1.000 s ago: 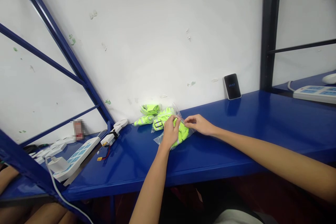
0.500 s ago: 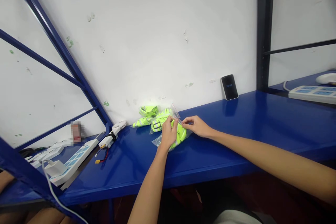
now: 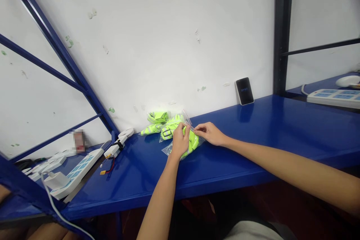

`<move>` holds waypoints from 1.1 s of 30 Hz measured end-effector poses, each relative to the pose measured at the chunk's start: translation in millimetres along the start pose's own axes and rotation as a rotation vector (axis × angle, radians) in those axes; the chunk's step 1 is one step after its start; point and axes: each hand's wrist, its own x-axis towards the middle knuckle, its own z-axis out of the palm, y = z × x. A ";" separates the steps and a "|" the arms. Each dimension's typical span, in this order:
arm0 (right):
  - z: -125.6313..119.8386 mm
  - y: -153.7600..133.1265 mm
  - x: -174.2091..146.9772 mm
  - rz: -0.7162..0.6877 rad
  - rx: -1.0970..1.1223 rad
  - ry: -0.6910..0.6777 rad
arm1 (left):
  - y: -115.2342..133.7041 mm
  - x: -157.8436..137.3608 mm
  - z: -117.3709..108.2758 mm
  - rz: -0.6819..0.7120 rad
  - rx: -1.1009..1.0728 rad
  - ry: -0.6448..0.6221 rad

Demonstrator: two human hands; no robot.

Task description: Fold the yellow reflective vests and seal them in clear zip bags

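A clear plastic bag (image 3: 189, 146) with a neon yellow-green reflective item inside lies on the blue shelf (image 3: 253, 146). My left hand (image 3: 179, 140) presses down on the bag and grips its left side. My right hand (image 3: 209, 134) pinches the bag's open top edge between thumb and fingers. Just behind, against the white wall, lie more neon reflective items (image 3: 158, 120), some in clear bags.
A dark phone (image 3: 244, 91) leans on the wall at the back right. To the left lie a small white fan (image 3: 119, 143), a red-black wire with a yellow plug (image 3: 107, 167) and a white power strip (image 3: 74, 171). Another power strip (image 3: 333, 96) sits beyond the dark upright post (image 3: 281, 33).
Both hands stay on the bag, with only small finger movements at its top edge. The view has shifted slightly.
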 end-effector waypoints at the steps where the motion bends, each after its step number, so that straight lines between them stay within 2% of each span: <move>1: -0.1 0.3 0.3 -0.001 -0.001 -0.001 | -0.1 0.0 0.1 0.000 0.002 0.000; 14: 3.1 -3.5 1.0 -0.066 0.001 0.010 | 2.1 -2.3 1.2 0.030 0.002 -0.028; 19: 5.5 -9.4 1.2 -0.113 -0.110 0.026 | 6.5 -2.7 0.1 0.042 -0.013 -0.036; 25: 7.1 -11.5 -1.7 -0.120 -0.115 0.046 | 6.4 -3.4 0.7 -0.026 -0.066 0.055; 29: 4.5 -10.0 -3.0 -0.119 -0.068 0.016 | 7.0 -4.0 0.1 -0.012 -0.044 0.036; 33: 5.3 -10.1 -2.1 -0.138 -0.099 0.056 | 8.2 -4.1 0.4 0.000 -0.045 0.022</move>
